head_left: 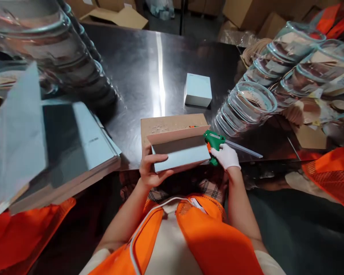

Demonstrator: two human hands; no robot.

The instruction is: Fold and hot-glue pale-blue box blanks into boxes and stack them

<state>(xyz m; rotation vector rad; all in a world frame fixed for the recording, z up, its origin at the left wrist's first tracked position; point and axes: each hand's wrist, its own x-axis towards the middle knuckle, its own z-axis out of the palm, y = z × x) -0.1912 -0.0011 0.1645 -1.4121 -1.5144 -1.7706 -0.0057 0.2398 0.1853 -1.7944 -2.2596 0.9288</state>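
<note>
- While the left hand (152,167) clasps its left end, an open pale-blue carton (181,156) is at the near edge of the metal table (132,72).
- The gloved right hand (227,156) curls its fingers around a green glue gun (215,139).
- A closed box (198,88) stands beyond.

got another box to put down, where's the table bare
Bare: the table between the left-hand clear tubs and the small white box, beyond the brown cardboard. Crowded: the right, with stacked containers, and near left, with piled white boards.
</note>
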